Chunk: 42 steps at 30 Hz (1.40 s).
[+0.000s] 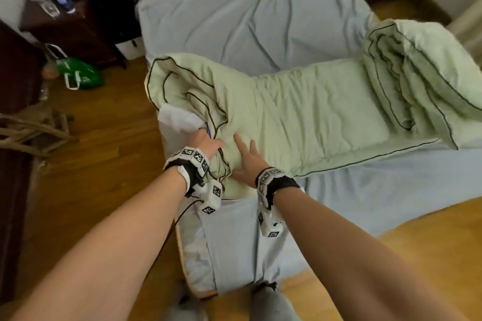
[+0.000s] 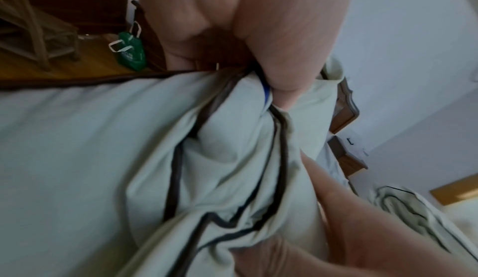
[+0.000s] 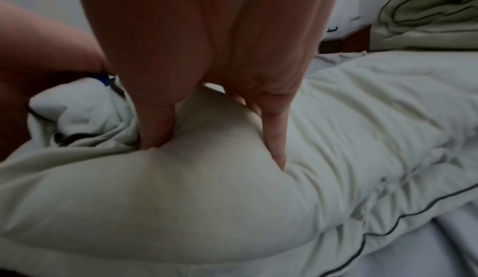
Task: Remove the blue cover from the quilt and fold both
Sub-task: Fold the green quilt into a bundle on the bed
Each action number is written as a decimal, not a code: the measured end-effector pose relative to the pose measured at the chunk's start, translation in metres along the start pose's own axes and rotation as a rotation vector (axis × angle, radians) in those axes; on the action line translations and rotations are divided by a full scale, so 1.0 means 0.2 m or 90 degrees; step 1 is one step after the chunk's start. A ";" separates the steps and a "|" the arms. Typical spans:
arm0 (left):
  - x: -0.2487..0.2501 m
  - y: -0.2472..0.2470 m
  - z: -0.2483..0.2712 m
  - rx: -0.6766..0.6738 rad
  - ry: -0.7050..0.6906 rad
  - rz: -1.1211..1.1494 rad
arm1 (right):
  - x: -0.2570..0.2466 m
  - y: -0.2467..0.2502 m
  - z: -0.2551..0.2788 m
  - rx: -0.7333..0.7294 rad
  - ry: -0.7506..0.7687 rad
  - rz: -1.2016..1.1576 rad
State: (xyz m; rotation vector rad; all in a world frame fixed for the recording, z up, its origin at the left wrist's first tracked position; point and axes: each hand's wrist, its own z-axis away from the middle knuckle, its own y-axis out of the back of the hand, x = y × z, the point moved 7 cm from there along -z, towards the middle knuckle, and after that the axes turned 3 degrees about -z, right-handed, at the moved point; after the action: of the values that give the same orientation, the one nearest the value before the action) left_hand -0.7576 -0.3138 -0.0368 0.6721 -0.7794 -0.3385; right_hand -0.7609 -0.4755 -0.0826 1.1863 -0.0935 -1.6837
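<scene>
1. Cover looks to be off: the pale green quilt point(image 1: 300, 112) is bare and lies across the blue cover point(image 1: 247, 15), which is spread flat on the bed.
2. Our left hand point(image 1: 206, 142) pinches bunched quilt edges; our right hand point(image 1: 246, 157) presses flat, fingers spread.
3. We'd say the quilt's only half folded, and the cover isn't folded at all yet.

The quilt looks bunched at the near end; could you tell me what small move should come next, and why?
Probably carry the bunched end across: the left hand grips the piped edge of the quilt, while the right hand presses flat on it.
</scene>
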 end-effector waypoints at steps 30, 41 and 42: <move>1.80 -1.45 0.29 0.080 0.079 -0.215 | 2.10 2.61 0.32 0.218 -0.372 0.200; 1.92 -1.95 -0.10 0.053 0.118 -0.169 | 2.31 2.34 -0.09 -0.019 -0.402 0.186; 1.89 -1.98 -0.14 0.050 0.125 -0.168 | 2.33 2.30 -0.12 -0.036 -0.425 0.184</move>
State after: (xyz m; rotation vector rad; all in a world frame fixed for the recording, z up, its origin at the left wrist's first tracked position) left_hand -0.4971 -0.7903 -0.1148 0.8717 -0.5192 -0.4761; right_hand -0.4224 -1.0347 -0.1397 0.4970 -0.5957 -1.7396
